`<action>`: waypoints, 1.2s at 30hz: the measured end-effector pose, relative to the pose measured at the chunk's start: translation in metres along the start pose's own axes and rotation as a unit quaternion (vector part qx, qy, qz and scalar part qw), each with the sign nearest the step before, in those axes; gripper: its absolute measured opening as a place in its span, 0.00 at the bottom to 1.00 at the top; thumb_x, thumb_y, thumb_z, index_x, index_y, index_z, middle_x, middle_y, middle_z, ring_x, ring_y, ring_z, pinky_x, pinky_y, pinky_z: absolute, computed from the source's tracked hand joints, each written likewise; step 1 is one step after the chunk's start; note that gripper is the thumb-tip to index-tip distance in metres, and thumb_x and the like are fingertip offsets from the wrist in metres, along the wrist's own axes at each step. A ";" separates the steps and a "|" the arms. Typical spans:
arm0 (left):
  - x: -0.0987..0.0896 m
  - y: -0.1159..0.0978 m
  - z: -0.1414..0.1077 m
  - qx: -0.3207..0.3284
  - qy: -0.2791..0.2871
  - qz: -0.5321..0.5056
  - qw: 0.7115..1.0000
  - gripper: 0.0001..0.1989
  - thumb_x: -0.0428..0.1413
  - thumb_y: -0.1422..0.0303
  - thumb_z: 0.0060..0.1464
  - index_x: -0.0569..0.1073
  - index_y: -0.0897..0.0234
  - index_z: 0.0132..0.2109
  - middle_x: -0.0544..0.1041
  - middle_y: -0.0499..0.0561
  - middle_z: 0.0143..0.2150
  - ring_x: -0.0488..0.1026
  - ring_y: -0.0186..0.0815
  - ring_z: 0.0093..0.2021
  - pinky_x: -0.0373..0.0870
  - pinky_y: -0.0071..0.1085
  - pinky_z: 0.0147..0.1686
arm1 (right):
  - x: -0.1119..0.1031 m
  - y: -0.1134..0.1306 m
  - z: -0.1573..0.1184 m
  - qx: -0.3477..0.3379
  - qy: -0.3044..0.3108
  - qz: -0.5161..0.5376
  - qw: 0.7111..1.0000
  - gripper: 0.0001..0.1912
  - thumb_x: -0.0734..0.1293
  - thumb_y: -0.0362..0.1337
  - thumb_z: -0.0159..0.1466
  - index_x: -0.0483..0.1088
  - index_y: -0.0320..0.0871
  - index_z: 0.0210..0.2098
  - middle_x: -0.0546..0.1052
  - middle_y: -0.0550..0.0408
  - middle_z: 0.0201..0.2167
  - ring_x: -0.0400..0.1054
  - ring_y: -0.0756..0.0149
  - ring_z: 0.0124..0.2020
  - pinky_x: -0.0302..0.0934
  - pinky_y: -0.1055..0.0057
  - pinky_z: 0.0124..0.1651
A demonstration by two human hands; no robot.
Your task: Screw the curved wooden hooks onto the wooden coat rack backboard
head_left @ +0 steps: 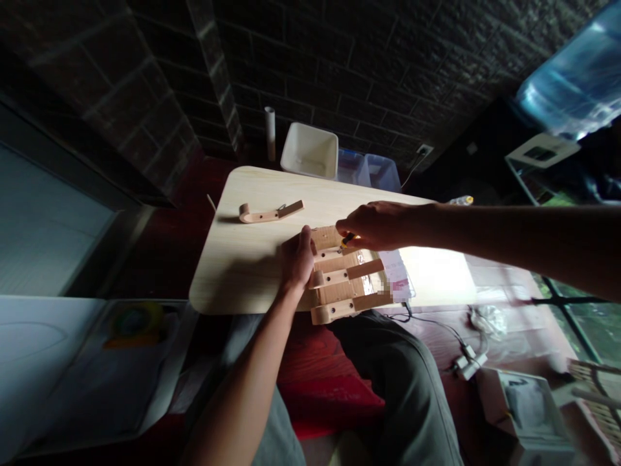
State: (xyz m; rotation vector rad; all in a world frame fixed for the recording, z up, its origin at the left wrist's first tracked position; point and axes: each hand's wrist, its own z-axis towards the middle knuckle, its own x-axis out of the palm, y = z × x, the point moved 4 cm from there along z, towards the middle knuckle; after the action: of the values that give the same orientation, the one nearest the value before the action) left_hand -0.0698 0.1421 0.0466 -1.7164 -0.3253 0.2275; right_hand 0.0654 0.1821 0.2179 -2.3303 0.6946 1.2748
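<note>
- Nearest the camera, the left forearm (pixel 252 382) rises from the bottom edge; its left hand (pixel 297 260) is partly closed on the left side of a brown slab (pixel 332 265), fingers mostly hidden.
- The right hand (pixel 371 223), centre of frame, curls around a yellow-and-black tool (pixel 348 240), probably a screwdriver, tip near the topmost of three wooden hooks (pixel 337 277) on the slab.
- A loose hook (pixel 264 216) lies on the desk (pixel 242 272), left of centre.
- Best to keep the tool square to the hook and the slab firmly braced.
- Upper middle: white bin (pixel 310 147), pale inner walls showing; bluish tubs (pixel 382 172), contents unclear.
- Lower right: white box (pixel 491 396) holding something pale (pixel 531 404).
</note>
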 end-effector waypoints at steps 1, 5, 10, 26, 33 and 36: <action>0.000 0.000 0.000 -0.001 -0.001 0.001 1.000 0.30 0.53 0.43 0.59 0.68 0.62 0.21 0.66 0.45 0.17 0.62 0.31 0.19 0.56 0.28 0.21 | 0.000 0.001 -0.001 -0.008 -0.002 -0.001 1.000 0.15 0.67 0.40 0.68 0.73 0.45 0.53 0.82 0.47 0.43 0.74 0.58 0.39 0.57 0.66 0.36; 0.000 -0.002 -0.002 -0.004 -0.008 -0.001 1.000 0.28 0.54 0.44 0.59 0.68 0.62 0.22 0.66 0.45 0.17 0.62 0.31 0.19 0.55 0.29 0.21 | -0.006 0.001 -0.004 -0.040 -0.011 -0.020 0.999 0.13 0.67 0.36 0.68 0.74 0.45 0.52 0.80 0.46 0.46 0.74 0.57 0.41 0.58 0.64 0.39; 0.001 -0.005 -0.003 0.001 -0.004 -0.012 1.000 0.28 0.54 0.45 0.60 0.68 0.62 0.21 0.66 0.46 0.18 0.62 0.31 0.20 0.56 0.29 0.21 | -0.008 -0.007 0.000 -0.071 0.019 -0.018 0.997 0.10 0.66 0.37 0.69 0.76 0.45 0.47 0.81 0.48 0.44 0.74 0.58 0.41 0.58 0.65 0.39; 0.001 -0.007 -0.003 0.004 -0.001 -0.001 1.000 0.29 0.54 0.45 0.61 0.68 0.62 0.21 0.67 0.46 0.18 0.63 0.31 0.20 0.56 0.28 0.21 | -0.008 -0.004 -0.005 0.008 0.016 0.010 1.000 0.15 0.70 0.39 0.66 0.74 0.49 0.52 0.82 0.50 0.42 0.74 0.59 0.36 0.58 0.66 0.35; 0.001 -0.011 -0.005 0.009 0.003 0.000 1.000 0.30 0.53 0.45 0.61 0.67 0.62 0.21 0.67 0.46 0.17 0.63 0.31 0.20 0.56 0.28 0.21 | -0.016 -0.002 -0.005 -0.061 0.012 -0.024 0.998 0.10 0.65 0.38 0.70 0.76 0.46 0.47 0.82 0.50 0.42 0.72 0.62 0.37 0.55 0.67 0.36; 0.001 -0.012 -0.005 0.015 0.007 0.011 1.000 0.30 0.51 0.45 0.62 0.67 0.62 0.20 0.67 0.46 0.17 0.64 0.31 0.20 0.57 0.28 0.21 | -0.010 -0.004 0.001 -0.028 0.012 0.012 0.999 0.12 0.66 0.42 0.70 0.76 0.43 0.46 0.82 0.51 0.36 0.71 0.65 0.31 0.53 0.69 0.32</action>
State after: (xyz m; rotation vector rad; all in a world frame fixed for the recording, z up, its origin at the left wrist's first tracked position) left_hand -0.0678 0.1397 0.0590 -1.6927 -0.2925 0.2348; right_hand 0.0624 0.1879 0.2266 -2.3922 0.7040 1.2947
